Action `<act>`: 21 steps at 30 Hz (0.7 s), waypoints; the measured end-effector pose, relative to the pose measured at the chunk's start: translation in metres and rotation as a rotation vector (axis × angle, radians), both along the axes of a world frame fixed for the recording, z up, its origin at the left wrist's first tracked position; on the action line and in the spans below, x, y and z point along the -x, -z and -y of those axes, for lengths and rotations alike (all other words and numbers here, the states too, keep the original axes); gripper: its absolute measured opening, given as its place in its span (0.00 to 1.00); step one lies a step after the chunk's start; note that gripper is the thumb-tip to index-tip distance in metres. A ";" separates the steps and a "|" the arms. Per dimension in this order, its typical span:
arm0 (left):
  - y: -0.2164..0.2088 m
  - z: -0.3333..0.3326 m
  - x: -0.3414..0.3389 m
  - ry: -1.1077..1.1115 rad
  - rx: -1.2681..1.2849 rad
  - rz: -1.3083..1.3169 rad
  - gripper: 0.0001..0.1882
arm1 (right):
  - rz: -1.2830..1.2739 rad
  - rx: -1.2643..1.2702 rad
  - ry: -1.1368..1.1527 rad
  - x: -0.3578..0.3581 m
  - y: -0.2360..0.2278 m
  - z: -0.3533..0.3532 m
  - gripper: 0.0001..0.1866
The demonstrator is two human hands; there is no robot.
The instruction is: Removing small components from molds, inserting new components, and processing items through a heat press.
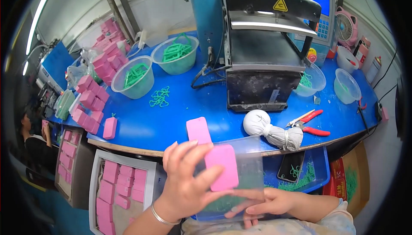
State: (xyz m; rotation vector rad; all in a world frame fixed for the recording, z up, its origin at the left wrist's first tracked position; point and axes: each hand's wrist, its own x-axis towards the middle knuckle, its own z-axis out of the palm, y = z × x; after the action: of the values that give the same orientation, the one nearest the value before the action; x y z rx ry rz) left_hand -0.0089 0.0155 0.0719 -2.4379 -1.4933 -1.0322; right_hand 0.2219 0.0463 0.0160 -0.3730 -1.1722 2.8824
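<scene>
On the wide blue worktop (pixel 182 102), a black-and-silver metal press (pixel 264 84) is placed behind a transparent plastic piece (pixel 252 162). This piece seems to be touched near its lower edge by the right hand (pixel 274 202), whose grip cannot be clearly judged. Over it, a pink rounded-rectangular block (pixel 223 162) is held in the grip of the left hand (pixel 184 183), closed upon it.
</scene>
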 end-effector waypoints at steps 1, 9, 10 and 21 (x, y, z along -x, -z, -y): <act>0.001 0.006 -0.003 -0.010 -0.030 -0.052 0.25 | 0.004 -0.265 -0.011 0.001 0.003 -0.001 0.32; 0.017 0.005 -0.002 0.120 -0.235 0.046 0.18 | 0.086 -0.536 0.046 0.000 0.021 0.000 0.19; 0.020 0.004 -0.003 0.110 -0.223 0.077 0.18 | 0.078 -0.559 0.054 -0.002 0.024 0.001 0.21; 0.034 -0.055 0.028 -0.381 -0.010 0.128 0.32 | -0.313 0.202 0.356 -0.045 -0.095 -0.018 0.35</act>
State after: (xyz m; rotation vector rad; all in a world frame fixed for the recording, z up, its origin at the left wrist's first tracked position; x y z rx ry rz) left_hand -0.0373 0.0702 0.0375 -1.9970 -1.8881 -1.1202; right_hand 0.2666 0.0646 0.1111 -0.1087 -0.6891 2.6237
